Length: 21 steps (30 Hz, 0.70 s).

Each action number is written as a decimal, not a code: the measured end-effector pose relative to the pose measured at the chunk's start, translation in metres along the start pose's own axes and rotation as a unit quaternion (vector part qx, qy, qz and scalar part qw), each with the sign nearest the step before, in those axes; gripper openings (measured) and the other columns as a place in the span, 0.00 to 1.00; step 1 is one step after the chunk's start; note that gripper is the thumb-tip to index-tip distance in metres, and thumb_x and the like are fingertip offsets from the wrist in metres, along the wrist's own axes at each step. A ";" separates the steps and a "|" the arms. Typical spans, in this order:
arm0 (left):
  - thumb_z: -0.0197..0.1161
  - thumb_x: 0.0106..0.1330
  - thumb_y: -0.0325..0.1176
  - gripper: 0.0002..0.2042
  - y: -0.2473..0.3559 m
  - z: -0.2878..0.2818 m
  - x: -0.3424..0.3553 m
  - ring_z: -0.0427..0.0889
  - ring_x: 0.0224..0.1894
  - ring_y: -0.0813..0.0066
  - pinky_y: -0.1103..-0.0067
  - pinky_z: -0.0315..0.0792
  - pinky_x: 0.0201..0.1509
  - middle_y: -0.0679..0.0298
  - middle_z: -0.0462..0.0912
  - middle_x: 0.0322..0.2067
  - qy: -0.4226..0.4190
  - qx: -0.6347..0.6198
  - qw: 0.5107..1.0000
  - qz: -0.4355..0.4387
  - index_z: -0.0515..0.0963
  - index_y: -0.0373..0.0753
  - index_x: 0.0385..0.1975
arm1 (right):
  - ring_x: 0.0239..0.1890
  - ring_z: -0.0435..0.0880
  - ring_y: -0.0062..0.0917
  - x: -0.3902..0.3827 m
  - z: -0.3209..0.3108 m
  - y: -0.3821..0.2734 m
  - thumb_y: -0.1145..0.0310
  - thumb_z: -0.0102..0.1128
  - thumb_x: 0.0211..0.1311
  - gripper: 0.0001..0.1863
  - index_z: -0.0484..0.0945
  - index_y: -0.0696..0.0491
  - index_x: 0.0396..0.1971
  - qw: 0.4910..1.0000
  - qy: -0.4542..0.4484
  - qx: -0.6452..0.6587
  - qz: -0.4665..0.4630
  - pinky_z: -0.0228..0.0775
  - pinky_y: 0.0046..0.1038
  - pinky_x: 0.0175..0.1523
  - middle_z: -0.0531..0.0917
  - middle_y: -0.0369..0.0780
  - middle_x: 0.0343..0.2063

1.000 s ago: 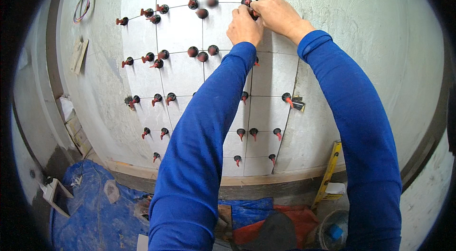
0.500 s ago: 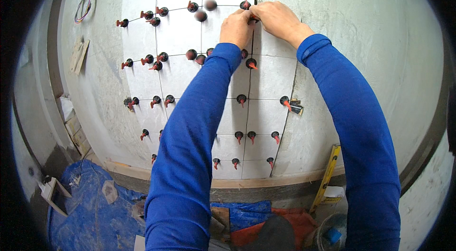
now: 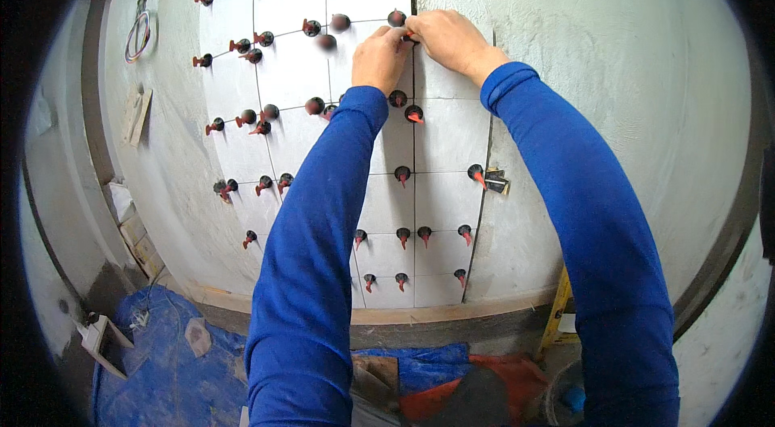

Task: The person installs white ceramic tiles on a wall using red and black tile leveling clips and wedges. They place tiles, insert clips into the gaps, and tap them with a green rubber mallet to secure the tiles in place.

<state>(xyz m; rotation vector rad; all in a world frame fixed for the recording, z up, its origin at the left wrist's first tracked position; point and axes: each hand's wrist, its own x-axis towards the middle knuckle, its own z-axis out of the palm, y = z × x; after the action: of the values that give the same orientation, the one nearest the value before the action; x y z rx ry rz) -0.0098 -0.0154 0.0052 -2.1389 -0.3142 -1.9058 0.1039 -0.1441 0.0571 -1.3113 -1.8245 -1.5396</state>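
Note:
White tiles [image 3: 450, 135] cover the wall before me, with black-and-red tile leveling clips along their joints. Both my hands meet at one tile leveling clip [image 3: 410, 36] on the upper right joint, beside the edge of the top tile. My left hand [image 3: 379, 60] pinches it from the left. My right hand [image 3: 449, 41] has its thumb and fingers closed on it from the right. Fingers hide most of this clip; a bit of red shows between them. Just above sits another clip [image 3: 396, 18], and lower down one with a bright red handle [image 3: 414, 114].
Bare plaster [image 3: 581, 48] lies right of the tiles, with a small socket box [image 3: 497, 182] at their edge. Coiled wires [image 3: 138, 38] hang at left. Below are a wooden batten [image 3: 452, 312], a yellow spirit level [image 3: 557, 310], a bucket [image 3: 557, 407] and a blue tarp [image 3: 153, 383].
My view has shifted slightly, so the wall and both hands appear further left and a little lower. Both hands stay closed at the same clip.

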 end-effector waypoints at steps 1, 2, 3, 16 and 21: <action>0.69 0.64 0.32 0.15 0.002 -0.002 -0.002 0.87 0.40 0.54 0.65 0.79 0.47 0.54 0.87 0.41 0.010 -0.016 1.000 -0.021 0.83 0.41 0.51 | 0.46 0.88 0.44 -0.003 0.000 0.000 0.66 0.63 0.67 0.10 0.84 0.56 0.40 0.998 0.004 0.049 0.040 0.81 0.42 0.52 0.88 0.47 0.38; 0.69 0.63 0.32 0.16 0.003 -0.006 -0.002 0.87 0.40 0.54 0.66 0.79 0.47 0.54 0.87 0.41 0.026 -0.029 0.999 -0.012 0.83 0.41 0.51 | 0.47 0.88 0.45 -0.007 0.001 0.000 0.65 0.65 0.66 0.10 0.84 0.56 0.41 0.992 0.006 0.095 0.083 0.80 0.43 0.53 0.88 0.46 0.38; 0.70 0.63 0.31 0.16 0.005 -0.010 -0.003 0.87 0.39 0.55 0.66 0.79 0.47 0.54 0.87 0.41 0.027 -0.039 0.999 -0.015 0.83 0.40 0.51 | 0.48 0.87 0.45 -0.012 0.001 0.001 0.65 0.69 0.62 0.12 0.84 0.55 0.42 0.988 0.017 0.115 0.106 0.78 0.44 0.54 0.88 0.46 0.40; 0.62 0.71 0.37 0.09 0.035 -0.041 0.032 0.88 0.38 0.53 0.63 0.83 0.42 0.55 0.85 0.38 -0.108 0.190 0.964 0.154 0.82 0.39 0.39 | 0.42 0.87 0.39 -0.025 0.059 -0.008 0.72 0.71 0.59 0.12 0.85 0.51 0.43 0.936 0.181 0.216 0.211 0.80 0.38 0.48 0.87 0.43 0.39; 0.60 0.72 0.38 0.11 0.037 -0.045 0.037 0.88 0.36 0.51 0.62 0.82 0.41 0.55 0.86 0.36 -0.120 0.199 0.957 0.171 0.81 0.38 0.34 | 0.43 0.87 0.44 -0.026 0.064 -0.003 0.67 0.68 0.62 0.07 0.81 0.51 0.36 0.940 0.204 0.203 0.184 0.80 0.44 0.47 0.86 0.43 0.38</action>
<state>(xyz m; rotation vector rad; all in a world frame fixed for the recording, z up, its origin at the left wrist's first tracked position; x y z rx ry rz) -0.0354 -0.0652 0.0452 -1.9919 -0.3185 -1.2723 0.1298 -0.0947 0.0161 -0.9770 -1.4328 -1.0617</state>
